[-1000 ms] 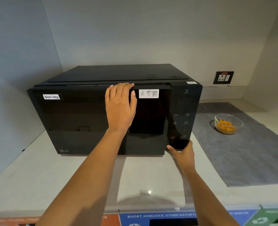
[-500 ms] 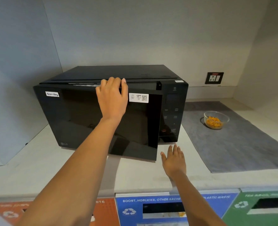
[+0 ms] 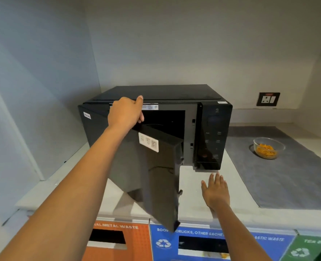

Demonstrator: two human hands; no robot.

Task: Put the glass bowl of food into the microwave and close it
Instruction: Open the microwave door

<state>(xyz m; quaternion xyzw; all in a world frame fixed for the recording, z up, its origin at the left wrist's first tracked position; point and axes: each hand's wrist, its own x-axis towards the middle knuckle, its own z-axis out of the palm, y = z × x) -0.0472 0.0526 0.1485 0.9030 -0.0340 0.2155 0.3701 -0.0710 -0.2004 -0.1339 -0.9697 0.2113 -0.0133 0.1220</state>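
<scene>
The left hand (image 3: 125,114) has its grip curled over the top edge of the microwave door (image 3: 156,176), which stands half open. The right hand (image 3: 215,191) hovers flat, fingers spread, above the bench (image 3: 203,204) front edge. The glass bowl of food (image 3: 268,148) sits on the grey mat (image 3: 287,176) near the right edge.

A big black microwave (image 3: 176,102) sits on a pale counter (image 3: 197,185). Its door (image 3: 156,176) hangs partly open, swung out toward the camera, and the dark inside shows behind it. The left hand (image 3: 125,113) grips the top edge of the door, at about 11 o'clock from the picture's middle. The right hand (image 3: 215,191) is flat with fingers spread, low near the counter at 5 o'clock. A glass bowl (image 3: 269,147) of orange food sits on a gray mat (image 3: 287,176) at 3 o'clock, well apart from both hands.
</scene>
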